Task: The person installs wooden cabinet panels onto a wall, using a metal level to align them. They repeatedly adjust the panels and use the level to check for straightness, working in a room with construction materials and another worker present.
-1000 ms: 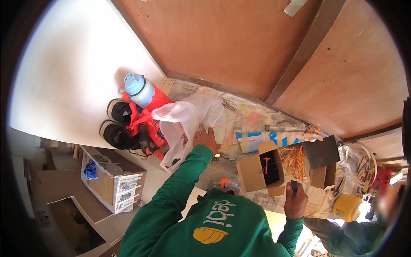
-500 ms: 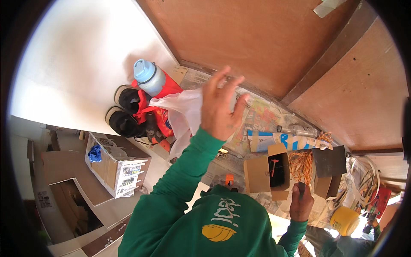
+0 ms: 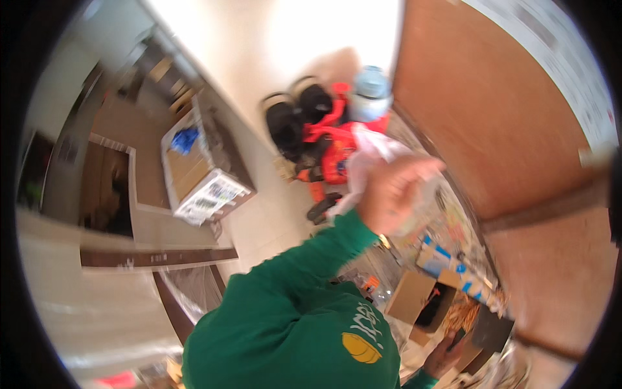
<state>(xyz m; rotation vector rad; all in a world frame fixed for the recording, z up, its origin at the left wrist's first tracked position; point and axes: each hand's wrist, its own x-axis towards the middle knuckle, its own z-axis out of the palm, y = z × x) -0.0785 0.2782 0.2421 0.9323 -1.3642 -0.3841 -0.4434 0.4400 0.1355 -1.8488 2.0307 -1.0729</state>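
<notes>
My left hand (image 3: 393,193) is blurred, raised in front of a translucent white plastic bag (image 3: 367,142), fingers extended and nothing visibly held. Behind it are a red bag (image 3: 334,160), a light blue bottle (image 3: 371,94) and a pair of black shoes (image 3: 282,128). At the lower right, my right hand (image 3: 444,352) grips a small dark object (image 3: 459,337) that I cannot identify, beside an open cardboard box (image 3: 408,298), orange rope (image 3: 464,313) and a dark flap (image 3: 494,329).
A cardboard carton (image 3: 186,170) with blue material inside sits at left on a brown surface with a dark cutout. A brown wooden panel (image 3: 492,129) rises at right, a white wall (image 3: 278,32) at the top. Blue-and-white packaging (image 3: 446,262) lies near the box.
My view has swung left. My left hand has lifted off the plastic bag, its fingers now angled to the right. My right hand still holds the dark object.
</notes>
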